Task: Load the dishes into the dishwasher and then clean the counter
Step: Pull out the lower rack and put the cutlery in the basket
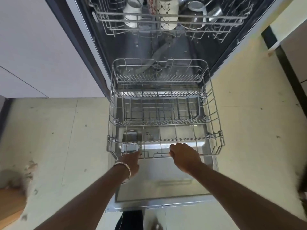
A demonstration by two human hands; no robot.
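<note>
The dishwasher stands open, its door (159,183) folded flat toward me. The grey wire lower rack (214,113) is pulled out over the door and holds no dishes. My right hand (183,157) grips the rack's front rail with curled fingers. My left hand (131,161), with a metal bangle on the wrist, reaches the front rail near its left corner; its fingertips are hidden behind the wires. The upper rack (106,17) sits inside the tub and carries several white and dark mugs (132,14).
Pale tiled floor (249,122) lies on both sides of the door. White cabinet fronts (33,55) stand to the left. A wooden surface (10,206) shows at the lower left. A dark edge (280,52) runs along the right.
</note>
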